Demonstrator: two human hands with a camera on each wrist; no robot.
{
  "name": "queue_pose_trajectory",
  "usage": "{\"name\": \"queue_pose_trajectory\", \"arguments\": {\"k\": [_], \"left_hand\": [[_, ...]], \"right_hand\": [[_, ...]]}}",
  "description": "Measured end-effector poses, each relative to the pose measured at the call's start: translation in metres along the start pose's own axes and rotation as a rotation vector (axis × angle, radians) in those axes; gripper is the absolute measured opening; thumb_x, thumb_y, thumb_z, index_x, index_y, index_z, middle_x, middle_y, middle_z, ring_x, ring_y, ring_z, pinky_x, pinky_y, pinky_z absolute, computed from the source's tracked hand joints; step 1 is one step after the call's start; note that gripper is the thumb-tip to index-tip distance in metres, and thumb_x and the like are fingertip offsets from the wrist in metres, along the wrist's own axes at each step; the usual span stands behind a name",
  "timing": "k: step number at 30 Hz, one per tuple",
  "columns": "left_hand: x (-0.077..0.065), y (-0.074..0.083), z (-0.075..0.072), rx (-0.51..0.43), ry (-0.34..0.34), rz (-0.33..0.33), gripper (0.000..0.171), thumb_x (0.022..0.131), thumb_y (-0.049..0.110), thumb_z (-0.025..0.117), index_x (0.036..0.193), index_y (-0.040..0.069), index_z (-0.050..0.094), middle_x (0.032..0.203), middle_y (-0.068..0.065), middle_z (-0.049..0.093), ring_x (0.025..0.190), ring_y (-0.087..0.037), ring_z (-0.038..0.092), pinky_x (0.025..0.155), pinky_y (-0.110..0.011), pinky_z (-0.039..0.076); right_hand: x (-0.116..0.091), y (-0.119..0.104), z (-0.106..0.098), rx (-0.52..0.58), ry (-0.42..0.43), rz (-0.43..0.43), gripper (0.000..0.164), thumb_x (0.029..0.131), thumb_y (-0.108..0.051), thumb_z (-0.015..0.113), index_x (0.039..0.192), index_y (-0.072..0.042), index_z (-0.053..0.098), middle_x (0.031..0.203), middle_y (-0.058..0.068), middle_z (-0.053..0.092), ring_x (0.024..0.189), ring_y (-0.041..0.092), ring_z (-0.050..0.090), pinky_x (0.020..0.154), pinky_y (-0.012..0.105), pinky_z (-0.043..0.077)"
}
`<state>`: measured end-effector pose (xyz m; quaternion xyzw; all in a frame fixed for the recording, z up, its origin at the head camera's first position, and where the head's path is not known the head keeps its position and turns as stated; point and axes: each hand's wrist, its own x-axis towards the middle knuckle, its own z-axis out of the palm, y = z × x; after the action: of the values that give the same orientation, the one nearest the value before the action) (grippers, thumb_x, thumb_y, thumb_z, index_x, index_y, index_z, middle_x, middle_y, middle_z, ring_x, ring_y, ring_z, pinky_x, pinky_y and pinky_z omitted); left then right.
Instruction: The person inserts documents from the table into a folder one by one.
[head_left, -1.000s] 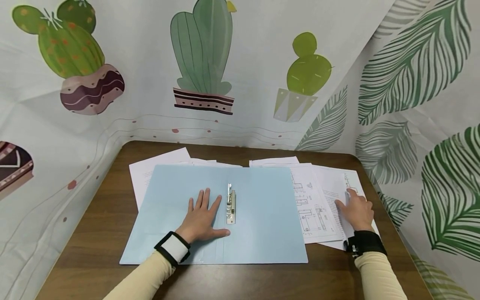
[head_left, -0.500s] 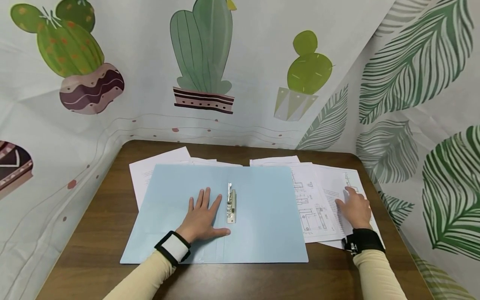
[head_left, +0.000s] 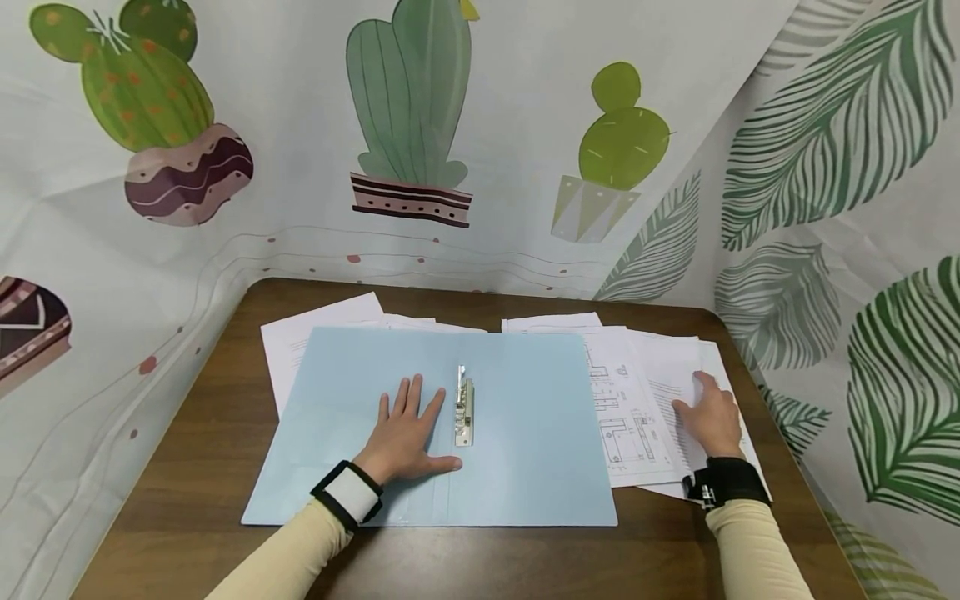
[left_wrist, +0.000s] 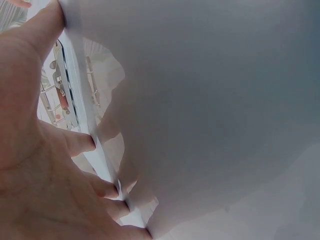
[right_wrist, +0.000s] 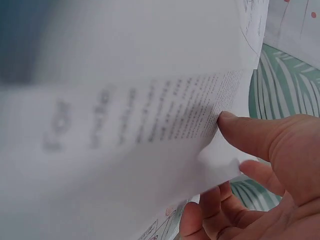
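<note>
A light blue folder lies spread flat on the table, with a metal lever clip near its middle. My left hand rests palm down on the folder's left half, fingers spread, thumb pointing toward the clip's lower end. To the right of the folder, my right hand pinches the right edge of a printed sheet of paper. In the right wrist view the thumb presses on the sheet's text side, and the edge bends up near the other fingers, some partly hidden behind it.
More papers with technical drawings fan out from under the folder's right side. Other white sheets stick out behind its upper left. The brown table meets a hanging cloth printed with cacti and leaves at the back and sides.
The sheet at my right hand has shifted slightly left, showing more of the page beneath along its right side. My left hand and the folder stay in place.
</note>
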<state>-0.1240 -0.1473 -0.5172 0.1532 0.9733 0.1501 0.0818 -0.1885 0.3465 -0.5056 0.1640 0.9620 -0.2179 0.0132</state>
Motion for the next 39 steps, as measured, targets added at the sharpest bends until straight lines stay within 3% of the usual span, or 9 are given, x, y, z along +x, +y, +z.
{"name": "queue_pose_trajectory", "arguments": {"k": [4,7,11,15,20,28,35,39], "left_hand": [[0.000,0.000,-0.001,0.001,0.000,-0.002,0.114,0.075,0.073,0.076,0.160,0.008,0.036,0.166,-0.031,0.012,0.153,-0.051,0.009,0.115,-0.073,0.013],[0.000,0.001,-0.001,0.001,0.004,-0.001,0.114,0.075,0.073,0.076,0.160,0.008,0.036,0.166,-0.031,0.012,0.154,-0.051,0.009,0.116,-0.073,0.013],[0.000,0.001,-0.001,0.001,0.007,0.000,0.114,0.075,0.073,0.076,0.160,0.008,0.035,0.167,-0.031,0.012,0.154,-0.050,0.009,0.116,-0.073,0.012],[0.000,0.001,0.000,0.011,0.004,0.000,0.115,0.075,0.074,0.076,0.160,0.008,0.035,0.167,-0.031,0.012,0.154,-0.050,0.009,0.116,-0.073,0.013],[-0.001,0.000,0.000,0.013,0.008,0.001,0.115,0.075,0.074,0.076,0.160,0.008,0.036,0.167,-0.031,0.012,0.154,-0.050,0.009,0.115,-0.073,0.013],[-0.002,0.000,0.000,0.018,0.003,-0.004,0.115,0.075,0.074,0.076,0.160,0.009,0.036,0.167,-0.031,0.012,0.154,-0.050,0.009,0.116,-0.072,0.013],[-0.003,0.001,-0.001,0.011,0.000,-0.005,0.114,0.076,0.073,0.076,0.160,0.008,0.036,0.167,-0.031,0.011,0.154,-0.049,0.008,0.117,-0.071,0.012],[-0.004,0.001,-0.002,0.011,-0.006,-0.013,0.114,0.076,0.074,0.075,0.161,0.009,0.035,0.167,-0.030,0.011,0.154,-0.048,0.007,0.117,-0.071,0.011]], "right_hand": [[-0.001,0.000,-0.003,0.029,-0.016,0.056,0.089,0.094,-0.017,0.072,0.161,-0.001,0.016,0.148,0.042,0.038,0.129,0.062,0.042,0.097,0.069,0.040],[-0.003,0.000,-0.007,0.035,-0.004,0.083,0.075,0.095,-0.018,0.069,0.156,0.002,0.031,0.145,0.038,0.045,0.125,0.062,0.046,0.094,0.069,0.042],[-0.006,-0.001,-0.012,0.039,0.024,0.100,0.046,0.096,-0.016,0.066,0.135,0.008,0.056,0.131,0.035,0.057,0.113,0.059,0.054,0.085,0.064,0.044],[-0.007,-0.003,-0.014,0.047,0.017,0.112,0.038,0.097,-0.014,0.065,0.126,0.009,0.061,0.128,0.036,0.058,0.110,0.057,0.055,0.083,0.062,0.044],[-0.006,-0.002,-0.014,0.044,0.015,0.105,0.037,0.098,-0.014,0.062,0.128,0.008,0.061,0.126,0.034,0.060,0.110,0.056,0.056,0.083,0.062,0.044],[-0.007,0.000,-0.028,0.072,0.050,0.024,0.040,0.103,-0.013,0.056,0.135,0.011,0.057,0.125,0.034,0.062,0.112,0.055,0.055,0.084,0.063,0.044],[-0.010,-0.009,-0.057,0.095,0.211,-0.159,0.033,0.103,-0.009,0.059,0.123,0.016,0.062,0.112,0.038,0.065,0.100,0.052,0.063,0.077,0.056,0.047],[-0.015,-0.021,-0.081,0.104,0.285,-0.190,0.032,0.104,-0.010,0.057,0.122,0.016,0.063,0.113,0.038,0.066,0.101,0.051,0.063,0.077,0.055,0.048]]}}
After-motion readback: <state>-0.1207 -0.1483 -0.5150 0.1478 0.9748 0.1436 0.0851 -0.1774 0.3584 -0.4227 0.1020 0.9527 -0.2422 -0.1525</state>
